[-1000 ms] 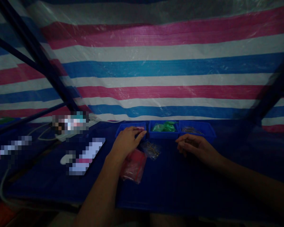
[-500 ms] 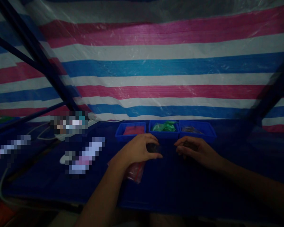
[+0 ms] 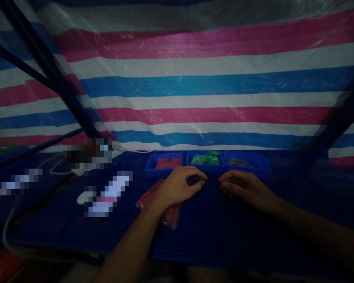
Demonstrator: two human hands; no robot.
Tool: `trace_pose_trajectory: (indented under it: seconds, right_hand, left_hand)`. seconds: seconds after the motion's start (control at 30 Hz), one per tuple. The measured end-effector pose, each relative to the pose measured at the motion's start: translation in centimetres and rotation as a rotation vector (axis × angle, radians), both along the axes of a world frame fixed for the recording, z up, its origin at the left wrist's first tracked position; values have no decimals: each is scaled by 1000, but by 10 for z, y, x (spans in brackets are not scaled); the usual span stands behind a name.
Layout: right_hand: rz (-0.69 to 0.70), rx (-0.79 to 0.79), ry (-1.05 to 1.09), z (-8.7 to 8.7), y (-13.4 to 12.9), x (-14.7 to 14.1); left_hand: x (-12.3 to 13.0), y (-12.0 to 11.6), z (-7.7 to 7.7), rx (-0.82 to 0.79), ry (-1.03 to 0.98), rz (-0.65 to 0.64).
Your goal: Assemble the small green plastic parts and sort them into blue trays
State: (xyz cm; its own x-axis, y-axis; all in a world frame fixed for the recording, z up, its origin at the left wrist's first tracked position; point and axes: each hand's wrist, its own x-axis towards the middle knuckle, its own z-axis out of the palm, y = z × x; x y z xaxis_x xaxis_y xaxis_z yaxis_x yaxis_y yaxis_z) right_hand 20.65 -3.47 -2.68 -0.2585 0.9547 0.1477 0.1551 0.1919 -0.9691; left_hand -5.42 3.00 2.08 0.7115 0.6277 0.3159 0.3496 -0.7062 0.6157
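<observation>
1. While the left hand (image 3: 181,186) curves, thumb and fingertips nearly together, something dark shows in its gap; can't tell whether gripped.
2. Right hand (image 3: 243,186), just right of it: fingers half curled, thumb close in; can't tell what, if anything, it holds.
3. Pink plastic packet (image 3: 171,217): under the left wrist and forearm, which block its middle.
4. Phone-like slab (image 3: 112,194), left of left hand: screen pixelated, text unreadable. White oval item (image 3: 85,197) beside it.
5. Just beyond left hand: left blue tray (image 3: 159,173), pink contents. Beyond both hands: middle blue tray (image 3: 205,169), green contents. Beyond right hand: right blue tray (image 3: 260,168), small pieces, too dim to identify.
6. Far behind hands: striped sheet (image 3: 194,86).
</observation>
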Motion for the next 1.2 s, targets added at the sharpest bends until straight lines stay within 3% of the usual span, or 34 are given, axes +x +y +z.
trace_pose_trajectory:
  seconds: [0.17, 0.37, 0.67, 1.0, 1.2]
  right_hand:
    - [-18, 69, 41, -5, 3, 0]
    - [-51, 57, 5, -9, 7, 0]
    - [-265, 133, -80, -7, 11, 4]
    - [-193, 119, -66, -3, 5, 1]
    - [-217, 122, -57, 0, 3, -1]
  left_hand:
    - [18, -8, -1, -16, -150, -35]
    - [32, -12, -14, -96, -175, -1]
    - [37, -13, -25, -96, -175, 27]
    - [36, -16, -13, -85, -179, 33]
    - [37, -19, -13, -122, -166, 77]
